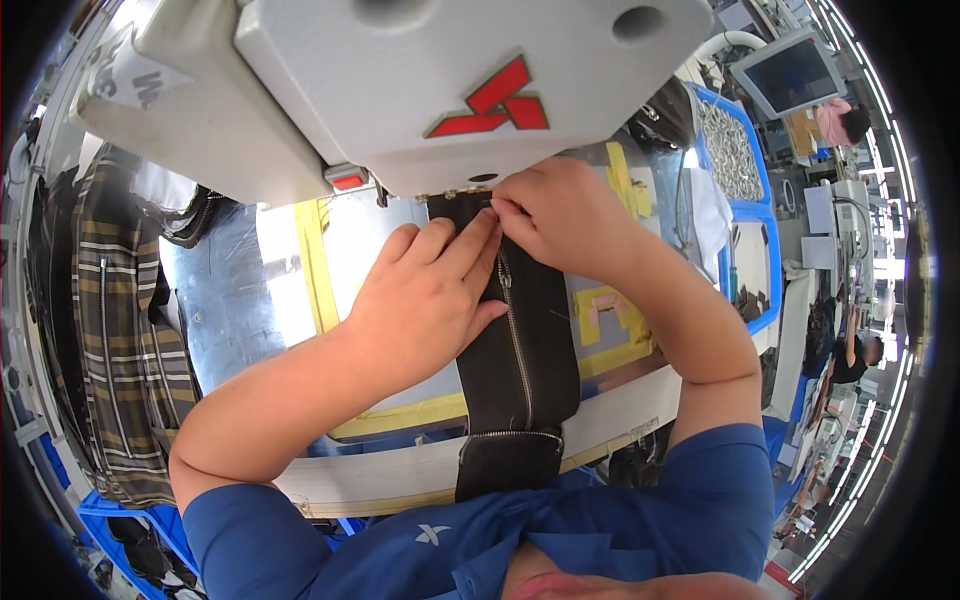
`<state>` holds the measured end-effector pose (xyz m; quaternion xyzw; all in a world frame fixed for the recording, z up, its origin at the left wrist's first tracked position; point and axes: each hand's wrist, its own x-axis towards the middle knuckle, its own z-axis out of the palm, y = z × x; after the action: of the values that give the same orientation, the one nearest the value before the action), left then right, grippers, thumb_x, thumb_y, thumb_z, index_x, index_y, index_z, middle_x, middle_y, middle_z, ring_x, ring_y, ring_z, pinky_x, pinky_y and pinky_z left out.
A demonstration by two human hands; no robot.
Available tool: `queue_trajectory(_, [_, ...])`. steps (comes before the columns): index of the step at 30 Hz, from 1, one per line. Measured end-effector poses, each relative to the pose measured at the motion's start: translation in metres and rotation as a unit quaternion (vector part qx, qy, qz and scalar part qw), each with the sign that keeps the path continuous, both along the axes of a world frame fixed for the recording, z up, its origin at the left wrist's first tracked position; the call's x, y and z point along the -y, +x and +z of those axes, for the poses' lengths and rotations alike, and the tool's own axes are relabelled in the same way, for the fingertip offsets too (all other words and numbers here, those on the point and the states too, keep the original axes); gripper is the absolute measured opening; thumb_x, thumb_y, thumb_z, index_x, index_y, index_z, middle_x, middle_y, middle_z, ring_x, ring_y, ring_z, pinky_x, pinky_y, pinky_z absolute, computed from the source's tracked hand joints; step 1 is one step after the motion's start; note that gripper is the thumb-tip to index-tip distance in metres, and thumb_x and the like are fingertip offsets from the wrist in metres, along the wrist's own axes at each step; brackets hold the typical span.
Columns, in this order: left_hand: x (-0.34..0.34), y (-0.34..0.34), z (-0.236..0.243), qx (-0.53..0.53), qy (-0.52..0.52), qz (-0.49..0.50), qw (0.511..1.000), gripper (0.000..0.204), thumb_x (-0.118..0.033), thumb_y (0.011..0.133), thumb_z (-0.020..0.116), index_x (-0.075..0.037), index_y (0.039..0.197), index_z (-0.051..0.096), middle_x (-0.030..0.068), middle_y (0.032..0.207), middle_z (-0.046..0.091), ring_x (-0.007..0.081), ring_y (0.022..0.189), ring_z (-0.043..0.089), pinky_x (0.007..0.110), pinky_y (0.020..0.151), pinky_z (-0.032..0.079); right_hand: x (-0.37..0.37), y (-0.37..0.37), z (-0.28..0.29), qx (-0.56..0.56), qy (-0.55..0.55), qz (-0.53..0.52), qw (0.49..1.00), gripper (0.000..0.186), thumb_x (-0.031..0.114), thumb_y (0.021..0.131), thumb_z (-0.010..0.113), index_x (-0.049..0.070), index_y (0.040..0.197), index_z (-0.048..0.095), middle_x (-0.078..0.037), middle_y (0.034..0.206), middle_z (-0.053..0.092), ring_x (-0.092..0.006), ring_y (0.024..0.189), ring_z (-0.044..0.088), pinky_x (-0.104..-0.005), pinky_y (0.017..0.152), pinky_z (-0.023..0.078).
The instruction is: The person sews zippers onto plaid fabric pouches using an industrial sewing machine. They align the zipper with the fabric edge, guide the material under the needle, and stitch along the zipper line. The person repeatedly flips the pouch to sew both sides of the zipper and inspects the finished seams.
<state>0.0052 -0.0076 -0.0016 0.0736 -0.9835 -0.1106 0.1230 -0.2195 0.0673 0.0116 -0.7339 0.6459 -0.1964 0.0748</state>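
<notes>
A long black fabric piece lies under the head of a large white sewing machine and hangs over the table's front edge. A metal zipper runs along it, and a second one crosses it near my body. My left hand rests on the fabric's left side, fingers stretched forward toward the machine and thumb apart. Just beyond, at the right edge, my right hand is closed, its thumb and fingers pinching the fabric beside the machine head. The machine covers the fabric's far end.
Plaid fabric pieces with zippers are piled at the left. Yellow tape marks the shiny work surface. Blue trays at the right hold metal parts and tools. A monitor and other people are farther right.
</notes>
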Motion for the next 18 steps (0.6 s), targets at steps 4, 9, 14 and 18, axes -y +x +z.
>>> queue_trajectory(4, [0.003, -0.001, 0.001, 0.008, 0.000, 0.007, 1.000, 0.077, -0.045, 0.087, 0.081, 0.000, 0.147, 0.062, 0.0102, 0.152, 0.059, 0.0279, 0.117, 0.055, 0.040, 0.098, 0.045, 0.014, -0.002, 0.000, -0.028, 0.007, 0.006, 1.000, 0.013, 0.013, 0.093, 0.067, 0.001, 0.091, 0.072, -0.017, 0.089, 0.073, -0.0396, 0.082, 0.071, -0.0492, 0.077, 0.058])
queue_trajectory(9, [0.007, -0.002, 0.004, 0.019, 0.032, 0.014, 0.999, 0.078, -0.046, 0.085, 0.082, 0.000, 0.146, 0.062, 0.0107, 0.151, 0.060, 0.0275, 0.113, 0.058, 0.040, 0.094, 0.047, 0.015, 0.000, 0.005, -0.023, 0.047, -0.026, 0.998, 0.014, 0.013, 0.094, 0.067, 0.001, 0.091, 0.074, -0.017, 0.094, 0.075, -0.0386, 0.085, 0.072, -0.0485, 0.079, 0.058])
queue_trajectory(14, [0.014, -0.004, 0.003, -0.015, 0.106, 0.006, 0.994, 0.077, -0.040, 0.081, 0.086, 0.001, 0.142, 0.064, 0.0127, 0.148, 0.061, 0.0308, 0.108, 0.061, 0.043, 0.096, 0.050, -0.011, 0.001, 0.004, 0.024, 0.016, -0.039, 0.999, 0.016, 0.012, 0.095, 0.069, 0.003, 0.106, 0.077, -0.014, 0.104, 0.076, -0.0350, 0.097, 0.072, -0.0461, 0.085, 0.059])
queue_trajectory(18, [0.019, -0.005, 0.008, 0.000, 0.172, 0.007, 0.985, 0.075, -0.036, 0.078, 0.088, 0.000, 0.140, 0.065, 0.0136, 0.149, 0.061, 0.0336, 0.109, 0.061, 0.045, 0.100, 0.049, -0.027, 0.005, -0.002, -0.017, -0.038, -0.014, 0.999, 0.027, 0.011, 0.091, 0.071, 0.003, 0.117, 0.077, -0.012, 0.111, 0.076, -0.0332, 0.102, 0.073, -0.0450, 0.089, 0.059])
